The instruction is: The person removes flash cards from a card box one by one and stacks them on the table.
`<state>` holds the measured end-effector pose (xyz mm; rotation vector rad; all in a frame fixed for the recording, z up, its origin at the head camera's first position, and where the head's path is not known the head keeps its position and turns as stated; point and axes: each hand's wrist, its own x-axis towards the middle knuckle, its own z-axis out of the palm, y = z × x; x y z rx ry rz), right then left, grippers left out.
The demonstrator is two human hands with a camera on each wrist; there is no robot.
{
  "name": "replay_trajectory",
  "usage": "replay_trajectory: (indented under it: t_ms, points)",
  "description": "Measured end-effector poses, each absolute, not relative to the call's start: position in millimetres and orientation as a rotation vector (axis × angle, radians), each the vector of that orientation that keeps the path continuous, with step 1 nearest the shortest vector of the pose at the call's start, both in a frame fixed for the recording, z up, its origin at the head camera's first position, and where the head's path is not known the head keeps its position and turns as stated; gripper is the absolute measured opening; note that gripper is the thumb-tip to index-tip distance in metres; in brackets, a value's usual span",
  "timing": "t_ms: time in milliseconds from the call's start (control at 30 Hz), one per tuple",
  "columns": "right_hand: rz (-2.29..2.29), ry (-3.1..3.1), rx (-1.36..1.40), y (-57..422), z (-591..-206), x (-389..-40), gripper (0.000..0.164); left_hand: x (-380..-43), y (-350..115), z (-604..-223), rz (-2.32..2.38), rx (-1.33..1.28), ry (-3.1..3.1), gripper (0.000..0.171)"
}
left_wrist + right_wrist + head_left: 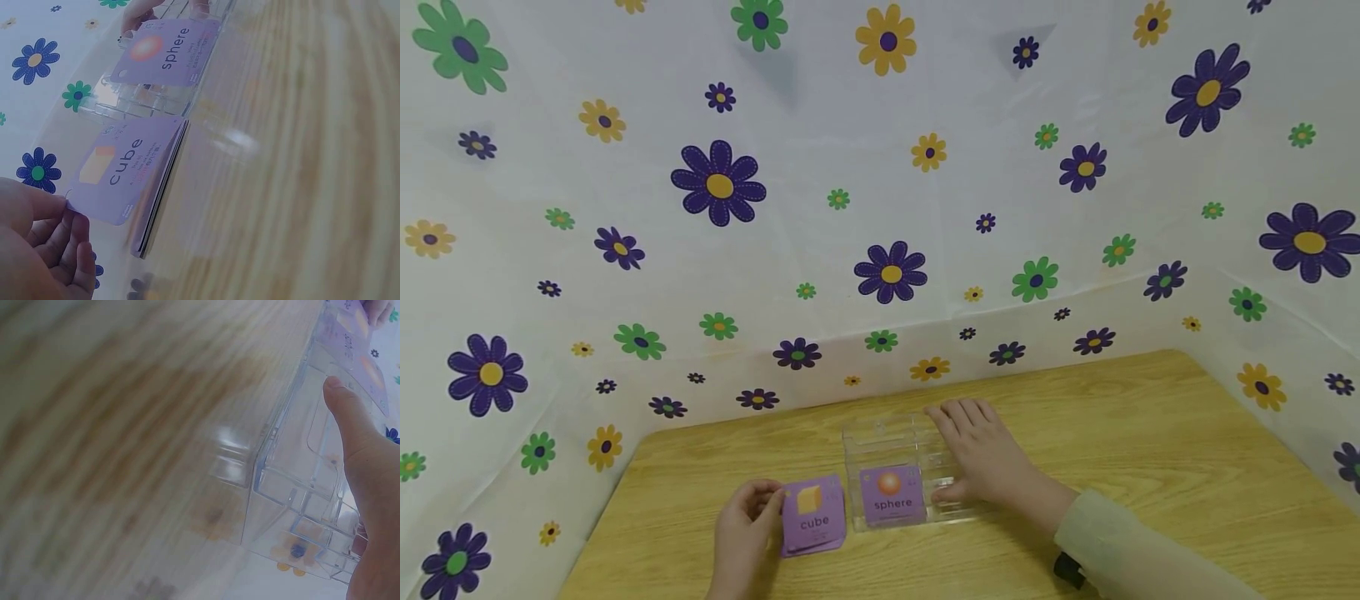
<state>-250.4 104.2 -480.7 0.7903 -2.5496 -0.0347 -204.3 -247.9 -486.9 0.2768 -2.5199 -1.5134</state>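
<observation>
My left hand point(741, 529) pinches the left corner of a purple cube card point(813, 507) between thumb and fingers. In the left wrist view that card tilts up from a small stack of cards point(157, 211) on the table. Just right of it stands a clear plastic box point(880, 435) with compartments. A purple sphere card point(892, 497) lies in the box's left section, face up. My right hand point(985, 457) grips the box's right part, fingers over the far side and thumb on the near side. In the right wrist view the thumb lies across the clear plastic box point(290, 469).
The wooden table point(1112, 442) extends around the cards and box. Behind it and at both sides hangs a white flowered cloth point(820, 250). A black strap-like piece point(1067, 570) shows under the right sleeve point(1120, 533).
</observation>
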Motion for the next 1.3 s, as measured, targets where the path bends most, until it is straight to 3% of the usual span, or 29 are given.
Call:
replay_trajectory:
  t_ms: [1300]
  points:
    - [-0.011,-2.558,0.792,104.7,-483.3,-251.0,0.129,-217.8,-254.2,-500.1,-1.372,0.291,-2.609,0.017]
